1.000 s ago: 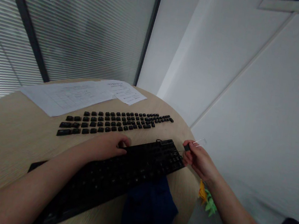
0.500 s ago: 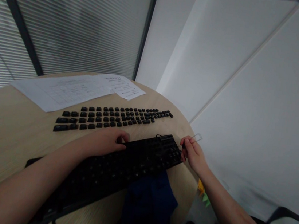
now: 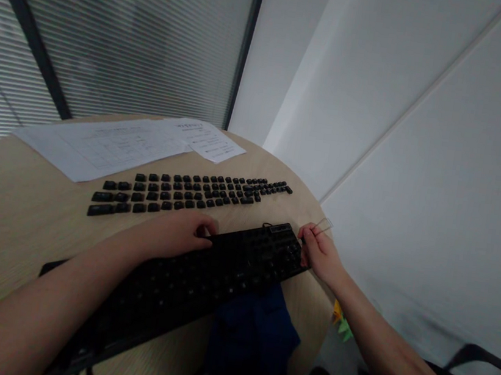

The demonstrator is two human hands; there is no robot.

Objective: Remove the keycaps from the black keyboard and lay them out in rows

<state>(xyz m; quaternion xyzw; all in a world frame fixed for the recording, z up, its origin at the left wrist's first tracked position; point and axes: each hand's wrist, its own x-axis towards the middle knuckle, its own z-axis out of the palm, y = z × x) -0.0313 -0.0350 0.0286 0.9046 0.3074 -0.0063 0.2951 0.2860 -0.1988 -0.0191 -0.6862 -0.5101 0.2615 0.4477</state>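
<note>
A black keyboard (image 3: 221, 270) lies across the round wooden table (image 3: 6, 223), its keycaps taken off. My left hand (image 3: 174, 236) rests on the keyboard's far edge near the middle, fingers curled and pressing it down. My right hand (image 3: 318, 252) is at the keyboard's right end, pinched on a thin wire keycap puller (image 3: 323, 225) that sticks out past the fingers. Rows of loose black keycaps (image 3: 189, 193) are laid out on the table beyond the keyboard.
Printed paper sheets (image 3: 118, 142) lie at the table's far side, by the window blinds. A dark blue cloth (image 3: 253, 341) hangs below the table's near edge. A black chair (image 3: 477, 359) stands at the lower right, with green and yellow bits (image 3: 340, 325) on the floor.
My right hand with the puller has come down and left, from beside the keyboard's end to right over its corner. The left hand has stayed put.
</note>
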